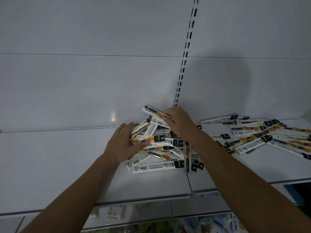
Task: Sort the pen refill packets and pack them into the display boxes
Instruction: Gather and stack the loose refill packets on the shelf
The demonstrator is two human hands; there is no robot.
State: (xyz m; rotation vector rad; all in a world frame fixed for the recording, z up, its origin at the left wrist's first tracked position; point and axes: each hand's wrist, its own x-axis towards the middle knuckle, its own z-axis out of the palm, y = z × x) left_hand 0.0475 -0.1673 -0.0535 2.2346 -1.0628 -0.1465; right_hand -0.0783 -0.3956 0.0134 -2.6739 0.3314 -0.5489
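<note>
A heap of long, narrow pen refill packets (161,143), white with black ends and orange-yellow print, lies on a white shelf (151,184). My left hand (124,142) rests on the heap's left side, its fingers curled round a few packets. My right hand (178,121) is at the top of the heap and pinches a packet (151,111) that sticks up and to the left. One packet (187,157) hangs upright below my right wrist. A second spread of packets (262,135) lies on the shelf to the right. No display box is in view.
A white back panel (84,81) with a slotted upright rail (183,64) rises behind the shelf. The shelf's front edge (143,199) runs below my arms. Lower shelves with packaged goods (210,222) show at the bottom.
</note>
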